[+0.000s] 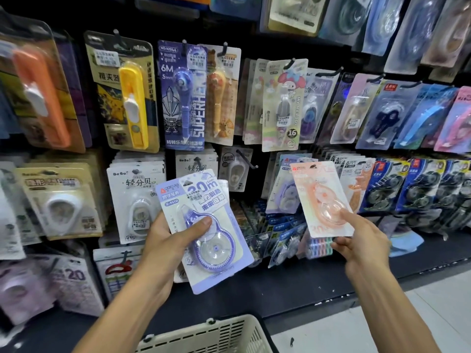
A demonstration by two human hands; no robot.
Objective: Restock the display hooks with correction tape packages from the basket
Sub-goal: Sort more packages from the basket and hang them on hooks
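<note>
The left hand point(169, 240) holds a small stack of correction tape packages, the purple package point(204, 225) in front, thumb pressed on its blister. The right hand point(362, 240) pinches the pink package point(322, 200) at its lower edge, at about 3 o'clock from the purple one, just before an almost bare display hook point(246, 159) at 12 o'clock. The basket point(214, 335) waits at 6 o'clock. These cards look light, stiff and smooth, so I would grip the lower card and guide the hang hole on top
</note>
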